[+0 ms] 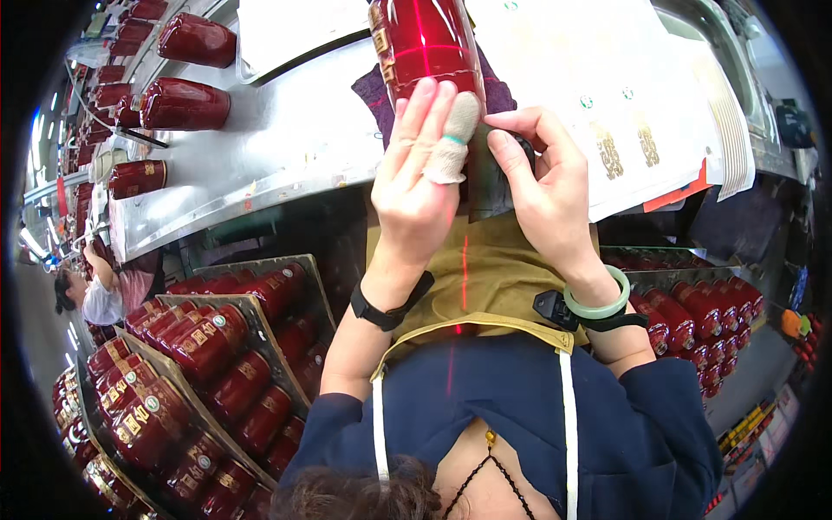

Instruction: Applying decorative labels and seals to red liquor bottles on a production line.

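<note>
Red glazed bottle [426,48] lies on its side on a purple cloth [371,91] at the near edge of the steel desk [286,130], neck end toward the person; a red laser line runs along its length. Left hand [416,186] rests flat on the bottle's lower end, fingers extended, one fingertip wrapped in a cloth cot [455,139]; it presses rather than grasps. Right hand [542,186] is just beside it, thumb and forefinger pinched narrow at the bottle's base; what they pinch is too small to tell, possibly a label edge. A backing sheet with gold labels [607,95] lies right of the bottle, several label positions looking already bare.

Progress, as a judgement: well into a batch. Gold-labelled red bottles fill the racks [204,355] at lower left and the bin [706,316] at right. Other red bottles [182,104] lie farther along the desk, some with gold labels showing. The bottle in hand seems mid-labelling.
</note>
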Demonstrator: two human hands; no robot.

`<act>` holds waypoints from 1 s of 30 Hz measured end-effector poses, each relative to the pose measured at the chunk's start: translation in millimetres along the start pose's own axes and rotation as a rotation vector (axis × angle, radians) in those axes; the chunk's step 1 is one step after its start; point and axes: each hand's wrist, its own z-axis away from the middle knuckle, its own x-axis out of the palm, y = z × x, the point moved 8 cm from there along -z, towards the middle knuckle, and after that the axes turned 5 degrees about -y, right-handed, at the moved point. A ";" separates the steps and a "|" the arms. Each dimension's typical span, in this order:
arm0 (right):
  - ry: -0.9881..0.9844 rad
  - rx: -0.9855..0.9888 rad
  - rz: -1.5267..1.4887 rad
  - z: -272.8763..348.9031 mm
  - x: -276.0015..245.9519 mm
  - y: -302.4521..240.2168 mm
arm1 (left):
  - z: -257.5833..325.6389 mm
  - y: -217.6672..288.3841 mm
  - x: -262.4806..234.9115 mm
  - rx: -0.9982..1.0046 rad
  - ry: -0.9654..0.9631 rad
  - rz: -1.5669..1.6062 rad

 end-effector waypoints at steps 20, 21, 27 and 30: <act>0.054 -0.002 0.183 -6.7 -20.3 -0.5 | 13.0 -12.3 -8.8 -0.202 0.047 0.105; 0.079 -0.010 0.156 -6.7 -22.3 -1.0 | 17.8 -18.5 -7.6 -0.246 0.035 0.131; -0.004 0.031 0.074 -1.3 -4.2 -8.7 | 35.7 -38.2 -3.1 -0.346 -0.061 0.137; 0.056 0.078 0.119 -10.5 -21.5 5.9 | 26.1 -32.6 -7.1 -0.204 -0.082 0.018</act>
